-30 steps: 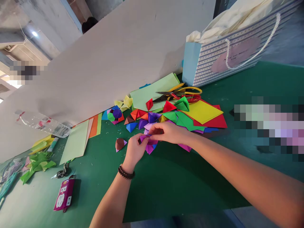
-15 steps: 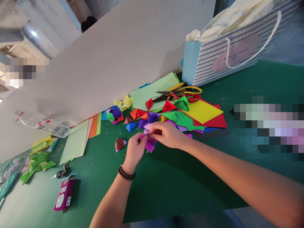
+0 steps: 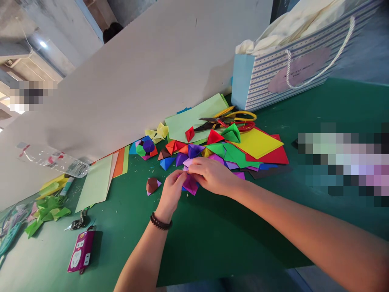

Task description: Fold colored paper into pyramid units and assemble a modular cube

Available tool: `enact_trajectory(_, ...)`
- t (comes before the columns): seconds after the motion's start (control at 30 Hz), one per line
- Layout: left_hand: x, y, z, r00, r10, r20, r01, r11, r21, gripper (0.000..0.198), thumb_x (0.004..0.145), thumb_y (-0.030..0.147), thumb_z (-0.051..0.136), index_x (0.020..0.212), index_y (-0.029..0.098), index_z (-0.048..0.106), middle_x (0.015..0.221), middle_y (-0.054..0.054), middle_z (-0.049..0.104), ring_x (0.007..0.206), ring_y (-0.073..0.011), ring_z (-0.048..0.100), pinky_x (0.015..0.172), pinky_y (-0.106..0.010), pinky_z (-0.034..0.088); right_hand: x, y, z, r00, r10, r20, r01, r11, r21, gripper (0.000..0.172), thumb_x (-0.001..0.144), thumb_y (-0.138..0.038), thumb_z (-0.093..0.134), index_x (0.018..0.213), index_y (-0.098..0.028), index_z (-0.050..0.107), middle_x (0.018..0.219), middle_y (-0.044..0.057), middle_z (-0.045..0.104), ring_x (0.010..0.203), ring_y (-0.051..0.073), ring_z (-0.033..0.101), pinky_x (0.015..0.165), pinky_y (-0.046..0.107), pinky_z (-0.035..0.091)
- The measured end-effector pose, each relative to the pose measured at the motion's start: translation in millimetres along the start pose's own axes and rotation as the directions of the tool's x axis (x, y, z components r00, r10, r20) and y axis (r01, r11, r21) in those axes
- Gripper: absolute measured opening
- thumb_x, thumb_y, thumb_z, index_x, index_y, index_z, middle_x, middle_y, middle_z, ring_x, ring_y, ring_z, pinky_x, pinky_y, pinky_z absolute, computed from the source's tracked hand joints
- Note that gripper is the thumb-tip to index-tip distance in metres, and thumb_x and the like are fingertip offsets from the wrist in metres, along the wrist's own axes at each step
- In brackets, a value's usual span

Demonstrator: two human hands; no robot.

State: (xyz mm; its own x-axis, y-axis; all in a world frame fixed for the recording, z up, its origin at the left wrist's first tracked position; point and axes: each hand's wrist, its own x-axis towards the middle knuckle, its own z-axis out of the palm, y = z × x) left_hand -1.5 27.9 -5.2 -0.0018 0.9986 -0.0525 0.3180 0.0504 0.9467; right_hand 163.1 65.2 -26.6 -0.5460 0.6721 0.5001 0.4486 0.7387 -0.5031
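A purple origami piece (image 3: 191, 185) with a bit of blue at its edge is pinched between my two hands, low over the green table. My left hand (image 3: 174, 185), with a dark bead bracelet at the wrist, closes on its left side with thumb and fingers. My right hand (image 3: 212, 174) grips the upper right of it, fingertips bent inward. The fingers cover much of the paper. Just behind lie folded paper pieces, among them a violet one (image 3: 196, 150) and a blue one (image 3: 167, 163). A brown folded piece (image 3: 152, 185) sits left of my left hand.
Scissors (image 3: 221, 121) lie on pale green sheets (image 3: 188, 121). Yellow paper (image 3: 258, 142) is at the right, near a striped gift bag (image 3: 282, 77). Leftward are a plastic bottle (image 3: 54, 159), a multicoloured paper ball (image 3: 147, 147), a purple packet (image 3: 80, 250) and green scraps (image 3: 48, 209).
My right fingers have shifted slightly left and closer to my left fingertips. Both hands keep their grip on the purple piece. The view has moved a little.
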Motion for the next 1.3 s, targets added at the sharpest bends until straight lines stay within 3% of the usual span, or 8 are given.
enact_trajectory(0.1, -1, 1, 0.4, 1.0, 0.023, 0.005, -0.023, 1.0, 0.008, 0.025, 0.085, 0.038, 0.057, 0.08, 0.015, 0.066, 0.072, 0.0, 0.059, 0.067, -0.0105, 0.049, 0.062, -0.021, 0.039, 1, -2, 0, 0.998, 0.052, -0.039, -0.05, 0.998, 0.046, 0.019, 0.089, -0.011, 0.047, 0.078, -0.019, 0.06, 0.081, 0.005, 0.061, 0.074, 0.016, 0.056, 0.06, 0.026, 0.036)
enact_trajectory(0.27, 0, 1, -0.7, 1.0, 0.015, -0.018, -0.014, 0.999, 0.035, 0.023, 0.083, 0.037, 0.061, 0.086, 0.015, 0.068, 0.072, 0.001, 0.06, 0.065, -0.0103, 0.048, 0.06, -0.021, 0.038, 4, -4, -2, 0.983, 0.178, -0.042, -0.164, 0.96, 0.227, 0.012, 0.085, -0.012, 0.054, 0.082, -0.02, 0.063, 0.084, 0.005, 0.067, 0.077, 0.018, 0.062, 0.066, 0.028, 0.044)
enact_trajectory(0.4, 1, 0, -3.1, 1.0, 0.004, -0.024, -0.003, 0.998, 0.06, 0.023, 0.083, 0.037, 0.061, 0.087, 0.016, 0.068, 0.068, 0.002, 0.058, 0.06, -0.0095, 0.046, 0.057, -0.021, 0.036, 7, -6, -8, 0.954, 0.294, 0.063, -0.297, 0.89, 0.345, 0.019, 0.083, -0.015, 0.052, 0.091, -0.021, 0.068, 0.094, 0.005, 0.072, 0.079, 0.018, 0.065, 0.067, 0.029, 0.048)
enact_trajectory(0.57, 1, -1, -3.7, 0.999, 0.048, -0.018, -0.045, 0.988, 0.148, 0.019, 0.083, 0.032, 0.06, 0.089, 0.017, 0.069, 0.073, 0.001, 0.063, 0.064, -0.0111, 0.051, 0.059, -0.021, 0.04, 7, -2, -8, 0.89, 0.412, 0.197, -0.455, 0.765, 0.456, 0.02, 0.088, -0.036, 0.053, 0.092, -0.022, 0.066, 0.089, 0.004, 0.072, 0.076, 0.018, 0.066, 0.066, 0.03, 0.049)
enact_trajectory(0.8, 0, -4, -3.0, 0.994, 0.108, -0.003, -0.104, 0.967, 0.233, 0.018, 0.084, 0.03, 0.059, 0.089, 0.017, 0.07, 0.077, 0.0, 0.064, 0.064, -0.0115, 0.052, 0.06, -0.022, 0.04, 6, 8, -2, 0.882, 0.377, 0.283, -0.471, 0.688, 0.552, 0.015, 0.084, -0.035, 0.06, 0.089, -0.022, 0.062, 0.088, 0.003, 0.071, 0.08, 0.019, 0.068, 0.072, 0.032, 0.051)
enact_trajectory(1.1, 0, -3, -1.4, 0.991, 0.133, -0.017, -0.121, 0.945, 0.303, 0.017, 0.085, 0.027, 0.057, 0.089, 0.017, 0.07, 0.073, 0.001, 0.064, 0.059, -0.0112, 0.049, 0.055, -0.022, 0.036, 3, -4, -6, 0.958, 0.266, 0.104, -0.285, 0.872, 0.398, 0.01, 0.087, -0.019, 0.054, 0.094, -0.023, 0.06, 0.09, 0.004, 0.071, 0.082, 0.019, 0.067, 0.071, 0.032, 0.05)
enact_trajectory(1.2, 1, -3, 0.0, 0.992, 0.124, -0.016, -0.113, 0.944, 0.308, 0.016, 0.084, 0.024, 0.056, 0.09, 0.018, 0.07, 0.074, 0.001, 0.065, 0.059, -0.0115, 0.05, 0.056, -0.022, 0.037, 2, -5, -4, 0.974, 0.218, 0.059, -0.224, 0.896, 0.384, 0.016, 0.087, -0.015, 0.051, 0.098, -0.024, 0.059, 0.092, 0.004, 0.071, 0.083, 0.019, 0.067, 0.071, 0.031, 0.049)
enact_trajectory(1.3, 1, -1, 0.5, 0.994, 0.113, -0.009, -0.103, 0.932, 0.347, 0.016, 0.085, 0.024, 0.055, 0.089, 0.017, 0.07, 0.075, 0.0, 0.066, 0.06, -0.0121, 0.052, 0.058, -0.022, 0.038, 2, -1, -4, 0.965, 0.247, 0.089, -0.262, 0.881, 0.394, 0.014, 0.088, -0.018, 0.052, 0.099, -0.024, 0.058, 0.09, 0.003, 0.071, 0.082, 0.019, 0.067, 0.071, 0.03, 0.048)
